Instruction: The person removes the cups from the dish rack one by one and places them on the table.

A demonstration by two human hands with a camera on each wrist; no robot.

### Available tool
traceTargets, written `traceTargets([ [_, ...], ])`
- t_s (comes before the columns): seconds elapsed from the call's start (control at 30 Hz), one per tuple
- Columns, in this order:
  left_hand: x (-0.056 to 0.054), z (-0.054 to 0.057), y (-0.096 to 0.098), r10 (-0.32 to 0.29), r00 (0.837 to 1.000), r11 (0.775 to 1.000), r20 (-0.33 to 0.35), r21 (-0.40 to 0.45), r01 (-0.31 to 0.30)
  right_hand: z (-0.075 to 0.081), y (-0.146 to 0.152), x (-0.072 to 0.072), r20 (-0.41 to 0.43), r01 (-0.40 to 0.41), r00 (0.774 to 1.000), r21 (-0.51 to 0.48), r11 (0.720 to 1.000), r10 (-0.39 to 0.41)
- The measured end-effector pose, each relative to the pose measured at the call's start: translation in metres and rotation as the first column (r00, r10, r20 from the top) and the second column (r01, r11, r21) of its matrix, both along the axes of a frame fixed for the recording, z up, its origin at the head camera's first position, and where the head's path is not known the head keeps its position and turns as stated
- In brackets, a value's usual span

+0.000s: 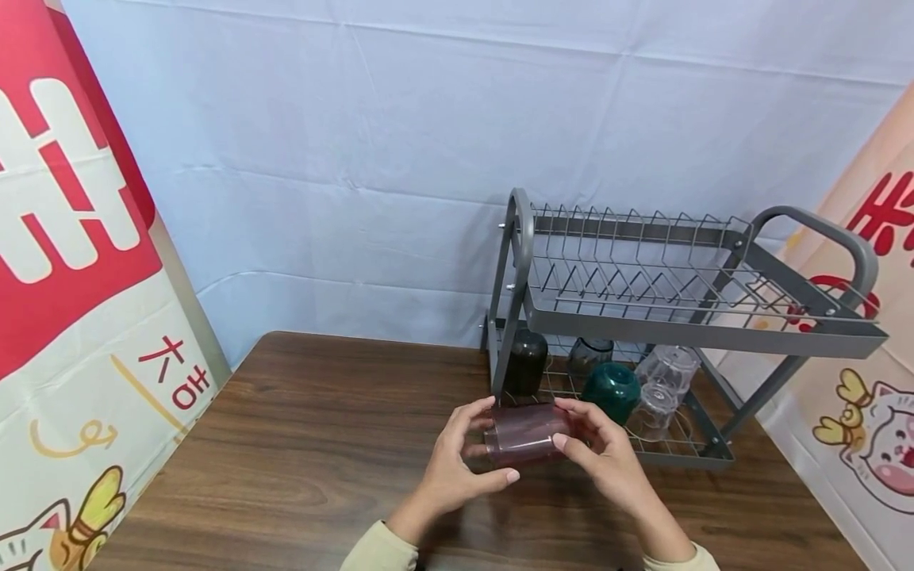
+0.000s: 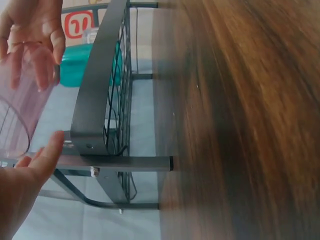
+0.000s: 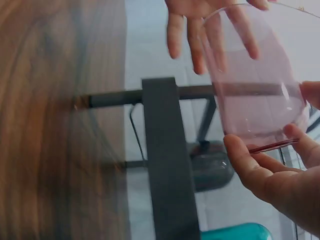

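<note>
A clear pink glass cup [image 1: 528,434] is on its side above the table, in front of the rack, with its wide mouth toward the left. My right hand [image 1: 607,456] grips it around the base end, thumb on the near side and fingers on the far side. In the right wrist view, those fingertips [image 3: 237,145] press the bottom edge of the cup [image 3: 255,95]. At the mouth end is my left hand [image 1: 457,456], its fingers extended behind the rim and its thumb held away from the glass.
A grey two-tier dish rack [image 1: 707,333] stands at the right, its upper wire tier bare. Its lower tier holds a dark glass [image 1: 526,365], a smoky glass [image 1: 589,357], a teal glass [image 1: 612,392] and clear glasses [image 1: 657,404]. Brown wooden table [image 1: 307,444] extends left.
</note>
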State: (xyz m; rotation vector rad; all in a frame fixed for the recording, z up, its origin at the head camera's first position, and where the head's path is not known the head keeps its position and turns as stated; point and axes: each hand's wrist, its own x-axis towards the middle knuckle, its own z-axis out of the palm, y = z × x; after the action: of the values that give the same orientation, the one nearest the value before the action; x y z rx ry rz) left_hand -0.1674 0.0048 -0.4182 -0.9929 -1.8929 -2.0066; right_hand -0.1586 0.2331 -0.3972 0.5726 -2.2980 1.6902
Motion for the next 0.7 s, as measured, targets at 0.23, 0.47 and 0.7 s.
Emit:
traceTargets([
  [0.23,-0.001,-0.003,0.0,0.005,0.999,0.999,-0.045,0.032,-0.004,-0.007,-0.009,-0.002,0.041,-0.017,0.999,-0.057,0.998,0.019],
  [0.47,0.001,0.0,-0.002,0.01,0.998,1.0,-0.057,0.027,-0.009,-0.004,-0.008,0.002,0.053,-0.073,0.996,-0.008,0.997,0.074],
  [0.7,0.004,0.008,-0.006,0.002,0.999,1.0,-0.036,0.005,-0.001,0.003,-0.007,0.005,0.05,-0.104,0.994,0.074,0.992,0.1],
])
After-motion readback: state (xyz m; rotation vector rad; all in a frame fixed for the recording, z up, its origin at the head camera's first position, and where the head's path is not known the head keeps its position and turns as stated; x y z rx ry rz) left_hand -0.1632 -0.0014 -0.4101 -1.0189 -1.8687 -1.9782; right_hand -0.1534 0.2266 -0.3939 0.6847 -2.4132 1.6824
